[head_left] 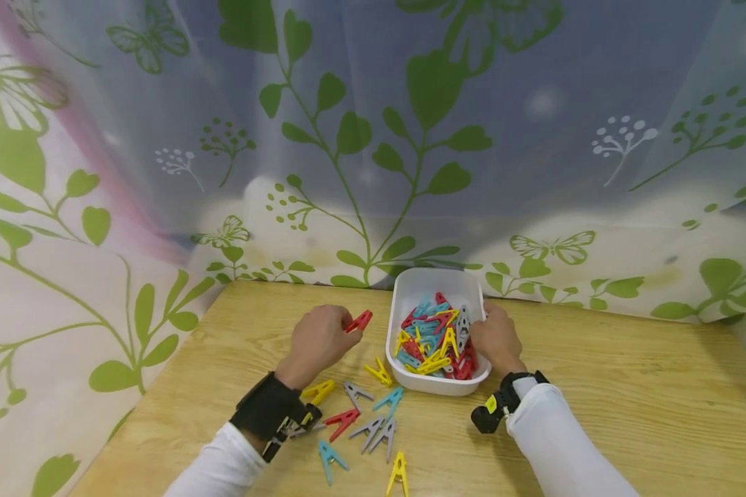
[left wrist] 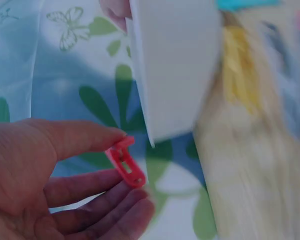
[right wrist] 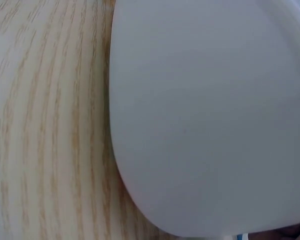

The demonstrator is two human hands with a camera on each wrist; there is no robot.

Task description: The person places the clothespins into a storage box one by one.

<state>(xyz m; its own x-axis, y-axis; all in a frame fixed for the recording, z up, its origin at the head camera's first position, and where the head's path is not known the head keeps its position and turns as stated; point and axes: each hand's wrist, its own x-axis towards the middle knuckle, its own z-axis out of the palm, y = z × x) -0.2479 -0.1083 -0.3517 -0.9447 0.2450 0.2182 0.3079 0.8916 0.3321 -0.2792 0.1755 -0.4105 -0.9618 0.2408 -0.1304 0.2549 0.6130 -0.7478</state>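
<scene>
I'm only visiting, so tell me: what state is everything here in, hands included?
Left hand: pinching a red clip
Red clip: held off the table
Right hand: gripping the white bin at its side
White bin: uncovered, partly filled
Clips in the bin: jumbled in a heap
Loose clips: scattered on the table
Wrist straps: worn on both arms
Curtain: hanging

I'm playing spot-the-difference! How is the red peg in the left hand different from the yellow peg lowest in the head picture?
The left hand pinches the red peg, while the yellow peg lies on the wooden table. The red peg is nearer the white box than the yellow peg. Both pegs are outside the box.
</scene>
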